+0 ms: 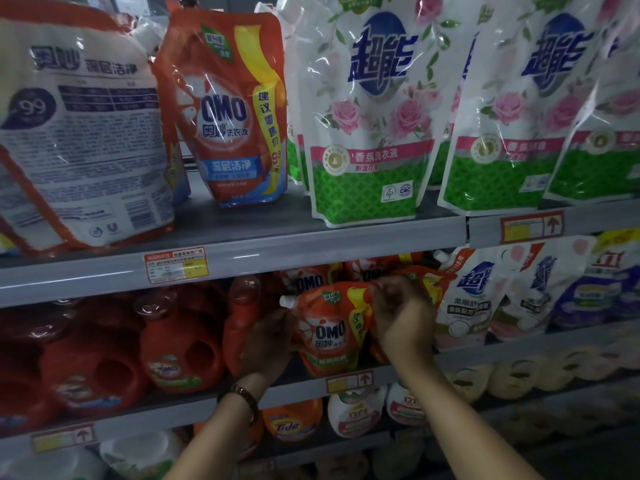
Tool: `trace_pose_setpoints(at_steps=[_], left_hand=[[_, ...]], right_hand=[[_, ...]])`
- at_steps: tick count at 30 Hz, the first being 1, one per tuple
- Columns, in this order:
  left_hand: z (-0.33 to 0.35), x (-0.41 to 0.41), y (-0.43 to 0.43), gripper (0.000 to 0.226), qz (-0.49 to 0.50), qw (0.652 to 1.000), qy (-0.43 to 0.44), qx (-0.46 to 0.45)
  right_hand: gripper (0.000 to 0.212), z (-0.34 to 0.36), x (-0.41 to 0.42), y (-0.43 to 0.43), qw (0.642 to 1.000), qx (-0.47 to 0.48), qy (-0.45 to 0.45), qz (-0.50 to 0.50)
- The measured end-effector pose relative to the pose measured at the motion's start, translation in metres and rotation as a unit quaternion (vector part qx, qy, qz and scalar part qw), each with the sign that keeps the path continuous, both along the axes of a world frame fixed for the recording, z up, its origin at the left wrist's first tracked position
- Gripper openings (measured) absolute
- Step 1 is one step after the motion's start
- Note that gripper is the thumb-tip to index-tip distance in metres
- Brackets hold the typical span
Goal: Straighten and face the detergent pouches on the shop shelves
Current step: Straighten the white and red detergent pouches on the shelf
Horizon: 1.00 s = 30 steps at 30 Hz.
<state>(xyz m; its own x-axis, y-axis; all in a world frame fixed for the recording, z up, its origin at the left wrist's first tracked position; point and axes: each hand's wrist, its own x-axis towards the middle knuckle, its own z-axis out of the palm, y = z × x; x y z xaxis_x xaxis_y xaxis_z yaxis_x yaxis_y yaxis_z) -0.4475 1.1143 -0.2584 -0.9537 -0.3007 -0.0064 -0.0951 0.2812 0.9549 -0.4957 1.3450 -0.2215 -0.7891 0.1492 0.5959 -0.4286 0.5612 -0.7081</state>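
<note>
With my left hand (268, 344) cupping the front OMO pouch's (329, 329) side and my right hand (403, 315) pinching its top corner, tugging could topple the pouches behind.

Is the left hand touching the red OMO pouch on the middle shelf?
Touching. The head view shows the left hand pressed against the left edge of the red OMO pouch, its fingers overlapping the pouch's side just below the white spout.

Bare forearms without sleeves; a slim dark-strapped wristwatch (245, 396) circles the left wrist
</note>
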Motion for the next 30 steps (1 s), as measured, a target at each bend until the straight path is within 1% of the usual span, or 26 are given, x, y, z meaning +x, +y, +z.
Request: trace_pose_setpoints(at_steps=[3, 6, 9, 11, 12, 13, 15, 16, 18, 21, 25, 30], left_hand=[[-0.004, -0.005, -0.006, 0.017, -0.01, 0.998, -0.014, -0.054], [0.018, 0.001, -0.004, 0.02, -0.013, 0.991, -0.037, -0.129], [0.034, 0.006, -0.005, 0.014, -0.003, 0.982, -0.046, -0.184], [0.043, 0.013, -0.005, 0.014, -0.005, 0.974, -0.041, -0.225], [0.049, 0.018, -0.005, 0.012, 0.002, 0.974, -0.036, -0.224], [0.054, 0.024, -0.006, 0.011, 0.004, 0.978, -0.021, -0.208], [0.06, 0.036, -0.009, 0.025, -0.003, 0.985, -0.006, -0.17], [0.064, 0.043, -0.01, 0.027, -0.009, 0.987, -0.015, -0.159], [0.075, 0.053, -0.011, 0.027, -0.028, 0.987, -0.034, -0.153], [0.099, 0.062, -0.007, 0.025, -0.048, 0.986, -0.026, -0.16], [0.137, 0.074, 0.004, 0.022, -0.077, 0.995, 0.009, -0.063], [0.174, 0.081, -0.001, 0.021, -0.092, 0.994, 0.04, 0.031]], right_hand=[[0.008, 0.002, 0.003, -0.002, 1.0, -0.015, -0.011, -0.003], [0.009, 0.005, 0.009, -0.005, 0.999, -0.027, -0.037, -0.008], [0.013, 0.012, 0.014, -0.011, 0.998, -0.041, -0.05, -0.008], [0.017, 0.018, 0.02, -0.014, 0.997, -0.049, -0.056, 0.002], [0.02, 0.021, 0.024, -0.016, 0.997, -0.051, -0.061, 0.014], [0.023, 0.026, 0.028, -0.017, 0.996, -0.048, -0.071, 0.029], [0.027, 0.037, 0.035, -0.021, 0.992, -0.034, -0.103, 0.066], [0.028, 0.043, 0.037, -0.023, 0.989, -0.03, -0.119, 0.085], [0.023, 0.054, 0.043, -0.027, 0.983, -0.032, -0.141, 0.114], [0.009, 0.075, 0.052, -0.034, 0.979, -0.018, -0.143, 0.141], [0.009, 0.103, 0.064, -0.045, 0.962, -0.018, -0.166, 0.217], [0.009, 0.141, 0.074, -0.059, 0.954, -0.045, -0.15, 0.256]])
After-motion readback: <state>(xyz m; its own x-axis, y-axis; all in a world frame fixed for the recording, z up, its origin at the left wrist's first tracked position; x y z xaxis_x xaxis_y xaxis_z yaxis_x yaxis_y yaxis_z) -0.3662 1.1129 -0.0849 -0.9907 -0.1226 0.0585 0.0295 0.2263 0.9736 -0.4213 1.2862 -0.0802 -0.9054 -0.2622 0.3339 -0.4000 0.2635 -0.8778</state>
